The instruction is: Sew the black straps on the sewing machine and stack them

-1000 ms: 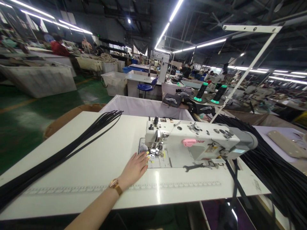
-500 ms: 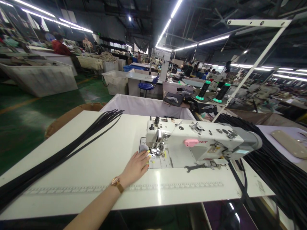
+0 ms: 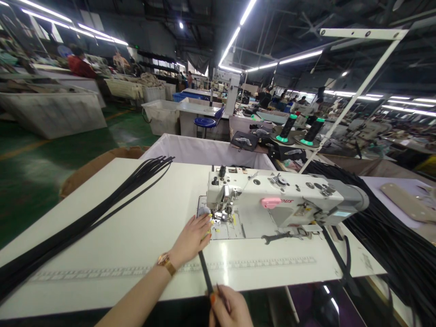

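My left hand point(image 3: 193, 234) lies with its fingers stretched out at the needle area of a white sewing machine point(image 3: 245, 186). Its fingertips are beside the presser foot point(image 3: 222, 215). From under this hand a narrow black strip point(image 3: 204, 270) comes toward me across the tabletop. Over the table's front edge, my right hand point(image 3: 231, 306) is closed on the strip's near part. A thin, dark, pointed thing point(image 3: 220, 291) also shows at its fingers, too small to name. The strip's far end is hidden under my left hand.
A bundle of black strips point(image 3: 91, 213) lies across the left of the white table point(image 3: 143, 236). A wrench point(image 3: 279, 236) rests in front of the machine, behind a printed ruler scale point(image 3: 252, 263). More black strips point(image 3: 384, 245) are piled at right; thread cones point(image 3: 286, 128) stand behind.
My right hand has come into view at the bottom, holding the black strip, which now shows below my left hand. My left hand stays nearly where it was.
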Demonstrator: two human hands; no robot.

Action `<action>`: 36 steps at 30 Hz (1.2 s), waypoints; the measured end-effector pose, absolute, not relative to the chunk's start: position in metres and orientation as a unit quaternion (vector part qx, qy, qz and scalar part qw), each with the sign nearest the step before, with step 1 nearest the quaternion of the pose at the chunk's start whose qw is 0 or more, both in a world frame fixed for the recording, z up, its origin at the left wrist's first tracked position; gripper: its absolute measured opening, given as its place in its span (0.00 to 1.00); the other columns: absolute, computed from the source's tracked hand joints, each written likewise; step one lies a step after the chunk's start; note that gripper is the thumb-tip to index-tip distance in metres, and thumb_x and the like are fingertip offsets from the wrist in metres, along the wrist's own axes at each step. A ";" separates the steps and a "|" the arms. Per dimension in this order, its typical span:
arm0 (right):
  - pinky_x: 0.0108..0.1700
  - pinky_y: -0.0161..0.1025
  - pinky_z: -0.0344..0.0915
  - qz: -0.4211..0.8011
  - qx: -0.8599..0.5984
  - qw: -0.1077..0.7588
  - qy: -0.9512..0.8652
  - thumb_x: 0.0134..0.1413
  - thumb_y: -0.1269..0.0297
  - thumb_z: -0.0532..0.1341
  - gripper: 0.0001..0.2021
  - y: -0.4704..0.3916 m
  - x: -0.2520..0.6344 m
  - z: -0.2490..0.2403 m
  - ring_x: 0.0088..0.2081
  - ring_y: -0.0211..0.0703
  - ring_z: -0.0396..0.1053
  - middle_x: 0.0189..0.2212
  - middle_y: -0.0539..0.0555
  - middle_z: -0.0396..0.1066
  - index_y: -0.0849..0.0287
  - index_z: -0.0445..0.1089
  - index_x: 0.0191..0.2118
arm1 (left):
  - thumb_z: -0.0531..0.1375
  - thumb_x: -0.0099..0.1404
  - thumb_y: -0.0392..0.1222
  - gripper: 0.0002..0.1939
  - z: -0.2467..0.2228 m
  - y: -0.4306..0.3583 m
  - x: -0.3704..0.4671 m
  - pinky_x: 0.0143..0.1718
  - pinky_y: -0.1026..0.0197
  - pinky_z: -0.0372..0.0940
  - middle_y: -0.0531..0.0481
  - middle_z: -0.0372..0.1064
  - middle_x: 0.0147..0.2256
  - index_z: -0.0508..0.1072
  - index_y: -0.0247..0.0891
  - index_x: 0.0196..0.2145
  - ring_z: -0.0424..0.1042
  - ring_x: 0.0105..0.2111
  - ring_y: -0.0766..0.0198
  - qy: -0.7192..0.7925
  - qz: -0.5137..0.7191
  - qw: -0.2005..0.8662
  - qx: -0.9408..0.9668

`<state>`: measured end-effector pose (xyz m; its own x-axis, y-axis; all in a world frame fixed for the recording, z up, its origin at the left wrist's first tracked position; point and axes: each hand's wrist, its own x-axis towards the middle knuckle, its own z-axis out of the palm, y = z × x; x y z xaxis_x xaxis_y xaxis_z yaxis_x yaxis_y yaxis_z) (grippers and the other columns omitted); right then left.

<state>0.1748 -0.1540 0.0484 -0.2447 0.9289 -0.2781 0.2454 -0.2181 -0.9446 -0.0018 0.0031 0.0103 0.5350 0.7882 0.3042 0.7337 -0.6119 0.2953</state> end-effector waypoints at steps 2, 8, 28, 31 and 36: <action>0.31 0.37 0.61 0.551 -0.540 0.351 -0.530 0.63 0.54 0.52 0.21 -0.132 0.176 0.049 0.22 0.38 0.62 0.17 0.47 0.64 0.62 0.67 0.52 | 0.52 0.69 0.40 0.20 0.009 0.003 -0.003 0.62 0.42 0.53 0.43 0.60 0.60 0.64 0.39 0.58 0.58 0.60 0.52 0.450 0.232 0.072 0.860; 0.30 0.35 0.58 0.557 -0.523 0.398 -0.508 0.60 0.64 0.53 0.22 -0.073 0.167 0.055 0.24 0.38 0.60 0.19 0.46 0.67 0.63 0.59 0.59 | 0.49 0.69 0.37 0.16 0.009 0.004 -0.007 0.60 0.48 0.59 0.45 0.68 0.53 0.70 0.39 0.51 0.66 0.53 0.56 0.479 0.295 0.091 0.821; 0.27 0.33 0.55 0.506 -0.564 0.408 -0.510 0.57 0.66 0.52 0.10 -0.035 0.150 0.039 0.20 0.34 0.58 0.18 0.47 0.66 0.59 0.64 0.25 | 0.50 0.69 0.38 0.19 0.002 0.006 -0.005 0.61 0.41 0.56 0.47 0.63 0.59 0.68 0.41 0.55 0.59 0.60 0.52 0.426 0.211 0.062 0.878; 0.26 0.32 0.54 0.507 -0.565 0.404 -0.511 0.58 0.66 0.51 0.10 -0.036 0.150 0.038 0.19 0.34 0.57 0.18 0.47 0.66 0.59 0.64 0.27 | 0.50 0.69 0.38 0.19 0.003 0.005 -0.004 0.61 0.41 0.56 0.48 0.62 0.59 0.68 0.41 0.55 0.59 0.60 0.53 0.430 0.207 0.063 0.877; 0.26 0.33 0.54 0.507 -0.568 0.400 -0.510 0.59 0.65 0.51 0.10 -0.035 0.150 0.035 0.20 0.34 0.58 0.19 0.48 0.68 0.59 0.65 0.29 | 0.50 0.69 0.38 0.19 0.005 0.005 -0.004 0.61 0.41 0.55 0.48 0.62 0.59 0.68 0.41 0.55 0.59 0.61 0.53 0.433 0.197 0.062 0.877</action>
<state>0.1503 -0.0354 0.0349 -0.0341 0.9853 -0.1673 0.1742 -0.1590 -0.9718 -0.0040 0.0047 0.0055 0.5468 0.7845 0.2924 0.7353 -0.6170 0.2805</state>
